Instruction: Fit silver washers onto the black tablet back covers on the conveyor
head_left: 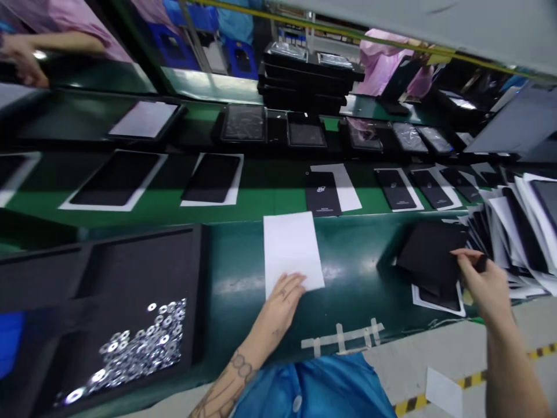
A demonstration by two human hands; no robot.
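Observation:
My left hand [285, 302] lies with its fingers stretched over the lower edge of a white sheet [292, 247] on the green bench. At the right, my right hand [485, 284] pinches the edge of a flat black tablet [433, 252], which is tilted and a little blurred. A small black piece [481, 263] shows at the fingers of that hand; I cannot make out what it is. Beneath the raised tablet, another dark tablet [439, 299] rests on white paper. Close by on the right leans a stack of tablets interleaved with white sheets [517, 232].
A black tray [198, 290] with many shiny metal rings [148, 342] stands at the left. Along the green conveyor [265, 197] lie black tablets [322, 193] on white sheets. Behind are black boxes [304, 81] and people in pink sleeves. Tape strips [343, 337] mark the bench's front edge.

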